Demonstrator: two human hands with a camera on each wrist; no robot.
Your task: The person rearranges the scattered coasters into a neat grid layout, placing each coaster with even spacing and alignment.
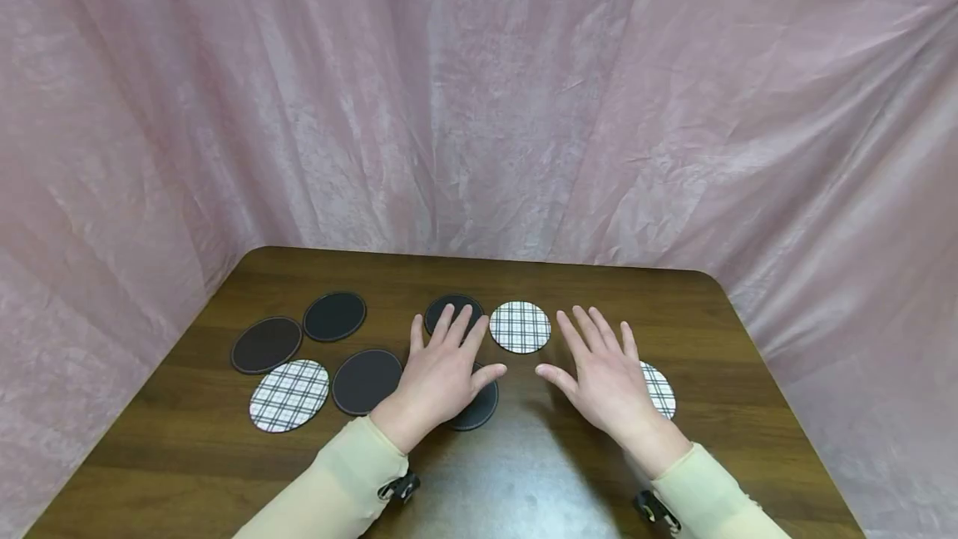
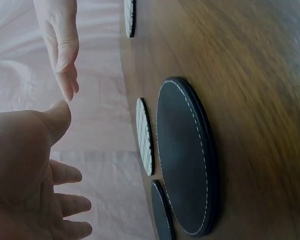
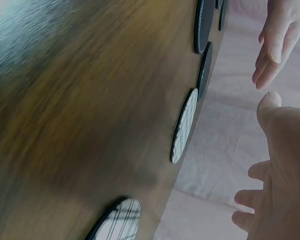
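Note:
Several round coasters lie flat on a wooden table, some dark and some white with a black plaid pattern. My left hand [image 1: 441, 373], fingers spread, hovers above the table and holds nothing. It partly covers a dark coaster [image 1: 482, 410] below it and another dark coaster [image 1: 441, 306] behind its fingertips. A plaid coaster [image 1: 520, 327] lies between the two hands, toward the back. My right hand [image 1: 608, 381] is also raised with its fingers spread and nothing in it. Beside it, a plaid coaster [image 1: 659, 393] is partly hidden by that hand.
At the left lie a brown coaster [image 1: 266, 345], a black coaster [image 1: 334, 316], a plaid coaster [image 1: 289, 396] and a dark coaster [image 1: 366, 381]. Pink curtains [image 1: 479, 106] hang behind the wooden table [image 1: 748, 439] and at its sides.

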